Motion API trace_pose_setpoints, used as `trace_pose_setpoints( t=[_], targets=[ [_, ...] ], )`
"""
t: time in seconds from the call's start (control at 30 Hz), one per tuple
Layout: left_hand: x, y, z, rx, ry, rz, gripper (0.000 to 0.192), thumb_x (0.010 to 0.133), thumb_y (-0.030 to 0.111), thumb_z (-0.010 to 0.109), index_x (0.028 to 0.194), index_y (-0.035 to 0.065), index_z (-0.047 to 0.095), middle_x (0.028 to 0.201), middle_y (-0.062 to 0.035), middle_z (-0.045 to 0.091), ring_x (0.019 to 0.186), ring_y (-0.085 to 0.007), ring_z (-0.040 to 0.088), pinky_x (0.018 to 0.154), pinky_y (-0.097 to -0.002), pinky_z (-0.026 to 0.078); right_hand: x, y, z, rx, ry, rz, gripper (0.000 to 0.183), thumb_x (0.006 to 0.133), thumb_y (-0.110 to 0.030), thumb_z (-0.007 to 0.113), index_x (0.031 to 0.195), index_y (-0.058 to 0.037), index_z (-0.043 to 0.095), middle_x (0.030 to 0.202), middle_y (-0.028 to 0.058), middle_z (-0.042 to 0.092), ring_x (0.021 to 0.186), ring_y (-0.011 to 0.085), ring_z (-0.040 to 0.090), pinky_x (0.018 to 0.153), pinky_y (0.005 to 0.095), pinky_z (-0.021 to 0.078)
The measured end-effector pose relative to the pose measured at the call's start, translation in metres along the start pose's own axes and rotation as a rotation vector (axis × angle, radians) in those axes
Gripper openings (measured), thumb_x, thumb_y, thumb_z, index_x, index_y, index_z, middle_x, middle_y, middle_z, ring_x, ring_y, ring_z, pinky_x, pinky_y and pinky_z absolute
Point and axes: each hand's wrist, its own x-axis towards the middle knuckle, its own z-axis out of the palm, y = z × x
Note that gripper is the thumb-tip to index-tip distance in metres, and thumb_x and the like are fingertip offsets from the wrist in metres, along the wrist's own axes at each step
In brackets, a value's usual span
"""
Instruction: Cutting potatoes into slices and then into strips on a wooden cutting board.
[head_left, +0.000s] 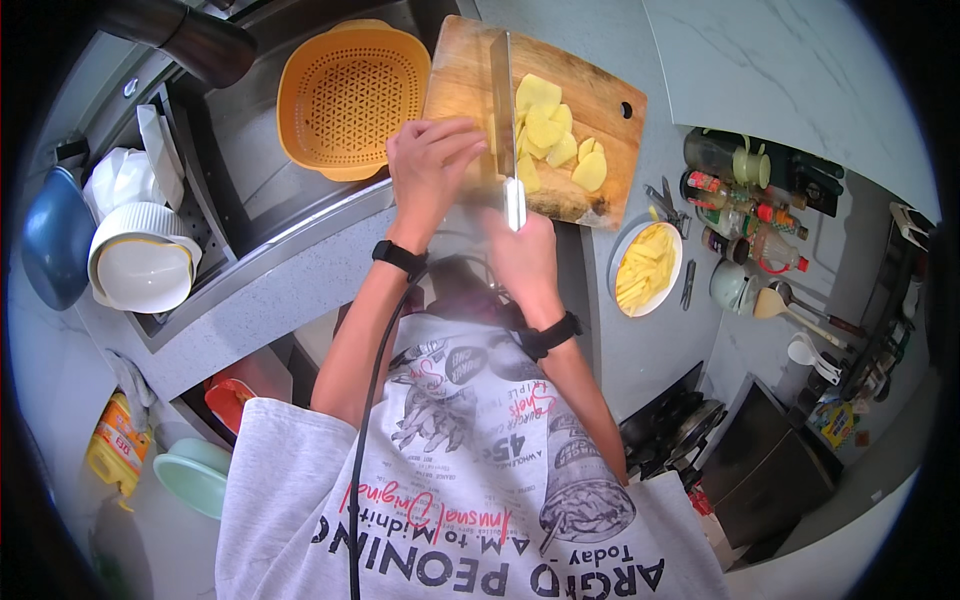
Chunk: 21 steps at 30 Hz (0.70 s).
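Observation:
My right hand (523, 259) grips the white handle of a kitchen knife (504, 105). Its broad blade points away from me over a wooden cutting board (465, 67). My left hand (433, 169) is just left of the blade, fingers spread and bent above the board's left edge, with nothing visible in them. Thin potato slices (544, 129) lie in a loose heap right of the knife, with several more toward the handle hole. A sliver of pale yellow potato (492, 135) shows along the blade's left side, partly hidden.
A yellow colander (352, 161) sits in the sink (255, 165), beside the board. To the right, a white bowl (678, 259) holds potato strips (643, 270), with a peeler (664, 201) near it. White dishes (146, 262) stand at left; bottles (750, 217) line the right wall.

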Motion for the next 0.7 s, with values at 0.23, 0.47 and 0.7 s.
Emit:
trace_pose_setpoints(
  t=[0.23,0.47,0.7],
  targets=[
    [-0.002,-0.003,0.003,-0.011,-0.004,-0.028,0.019,0.083,0.024,0.082,0.102,0.0198,0.082,0.111,0.0079,0.077,0.103,-0.0212,0.060,0.096,-0.0395,0.040,-0.005,-0.006,-0.007,0.031,0.009,0.005,0.036,0.092,-0.027,0.070,0.085,0.0081,0.067,0.060,0.0073,0.057,0.059,0.0123,0.048,0.058,0.0361,0.0446],
    [0.016,0.028,-0.003,0.153,-0.243,0.007,0.067,0.074,0.032,0.089,0.135,0.0184,0.068,0.135,-0.0023,0.065,0.125,-0.0283,0.055,0.113,-0.0614,0.031,-0.008,0.000,-0.012,0.012,0.054,-0.076,0.034,0.094,-0.025,0.071,0.082,0.0060,0.066,0.067,0.0237,0.063,0.058,0.0360,0.063,0.060,0.0465,0.0475],
    [0.036,0.026,0.004,0.136,-0.303,0.024,0.068,0.072,0.033,0.090,0.135,0.0176,0.068,0.136,-0.0031,0.063,0.129,-0.0286,0.053,0.114,-0.0714,0.024,-0.006,0.004,-0.022,-0.008,0.076,-0.005,0.037,0.095,-0.028,0.070,0.079,0.0053,0.067,0.062,0.0192,0.061,0.054,0.0316,0.060,0.058,0.0456,0.0461]
  ],
)
